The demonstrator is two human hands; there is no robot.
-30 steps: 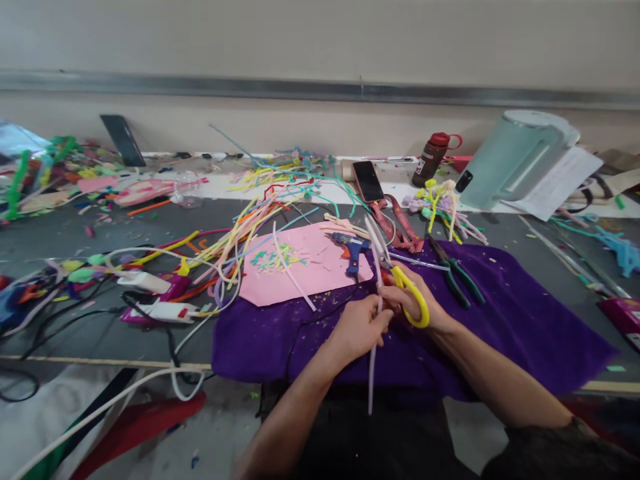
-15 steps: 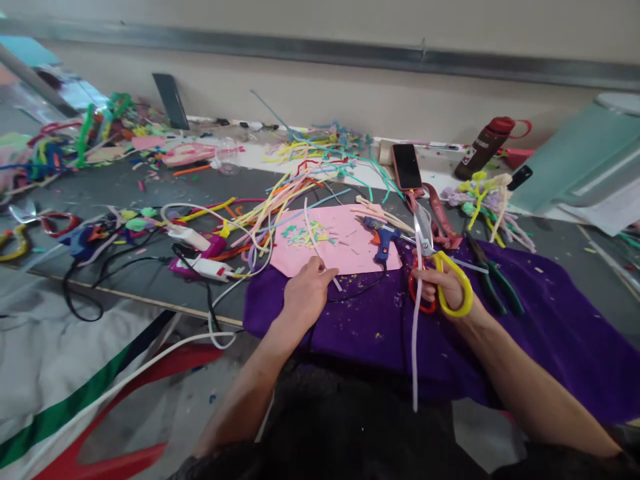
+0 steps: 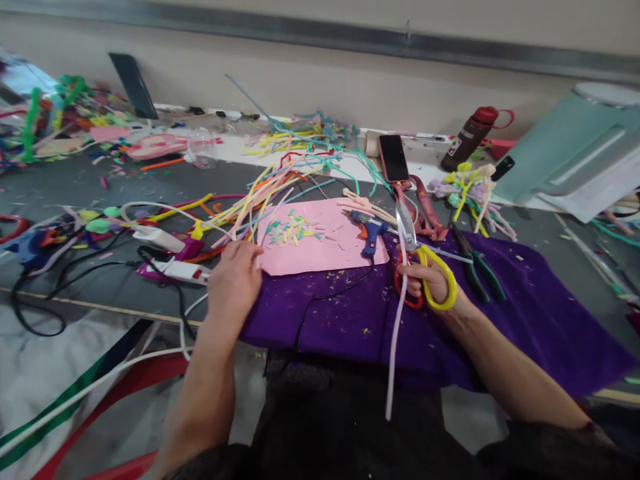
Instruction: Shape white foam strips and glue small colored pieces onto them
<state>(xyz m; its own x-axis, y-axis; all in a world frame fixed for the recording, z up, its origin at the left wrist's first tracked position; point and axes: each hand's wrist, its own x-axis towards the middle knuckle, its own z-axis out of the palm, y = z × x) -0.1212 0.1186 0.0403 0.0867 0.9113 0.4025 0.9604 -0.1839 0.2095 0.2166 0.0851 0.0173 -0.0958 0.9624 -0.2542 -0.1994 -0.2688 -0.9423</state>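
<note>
Head view of a craft bench. We see the right hand [image 3: 433,283] closed through the handles of the scissors [image 3: 423,267], one loop yellow and one red, with the steel blades pointing away from us toward the back of the bench. The same hand pinches a long pale pink pipe cleaner [image 3: 394,340], which hangs down from just beside the red loop, crosses the front edge of the purple cloth [image 3: 525,320] and ends over the dark lap below. The pipe cleaner therefore lies in the right hand only, well apart from the left.

The left hand [image 3: 234,283] is stretched out flat, palm down, its fingertips touching the near left corner of the pink sheet [image 3: 320,250] where that sheet overlaps the cloth. Whether the fingers pinch anything beneath them we cannot tell. A tangle of coloured pipe cleaners [image 3: 260,200] fans out just beyond this hand, and short coloured clippings [image 3: 290,230] lie scattered on the sheet.

Between the two hands, on the far edge of the sheet, rests a blue glue gun [image 3: 369,233], its black cord trailing across the cloth. Green-handled pliers [image 3: 477,267] lie on the cloth just to the right of the scissors. Farther back we note a phone [image 3: 393,157], a dark bottle with a red cap [image 3: 467,138] and a pale green jug [image 3: 570,150] lying on its side.
</note>
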